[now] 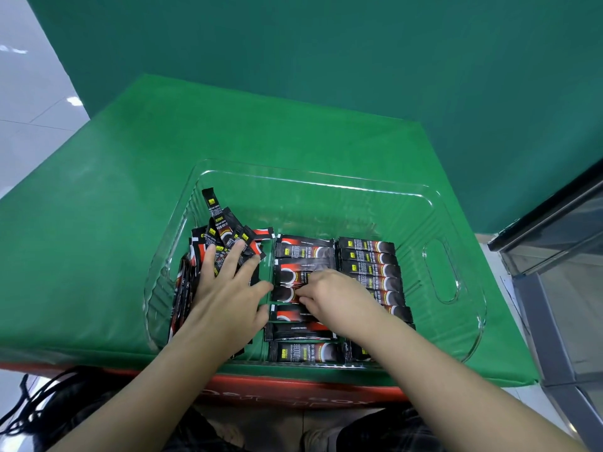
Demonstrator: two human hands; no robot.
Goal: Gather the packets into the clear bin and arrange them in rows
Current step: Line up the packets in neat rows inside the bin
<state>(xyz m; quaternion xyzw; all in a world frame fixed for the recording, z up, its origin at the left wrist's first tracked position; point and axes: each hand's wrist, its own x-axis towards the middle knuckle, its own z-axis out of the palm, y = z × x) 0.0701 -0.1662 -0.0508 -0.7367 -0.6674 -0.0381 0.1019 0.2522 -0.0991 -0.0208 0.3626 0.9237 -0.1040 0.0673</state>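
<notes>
A clear plastic bin (437, 223) stands on a green cloth. Inside, black-and-red coffee stick packets lie flat in two neat rows: a middle row (305, 251) and a right row (368, 256). A loose heap of packets (225, 230) leans against the bin's left wall. My left hand (228, 288) rests flat on that heap with fingers spread. My right hand (336, 295) is curled over the middle row, with its fingertips pinching a packet (287, 293) there.
The green cloth (98, 223) covers a red box (293, 391) under the bin. The bin has a handle cutout (440, 272) in its right wall. A grey metal-and-glass frame (554, 272) stands at the right. Black cords (32, 399) lie at lower left.
</notes>
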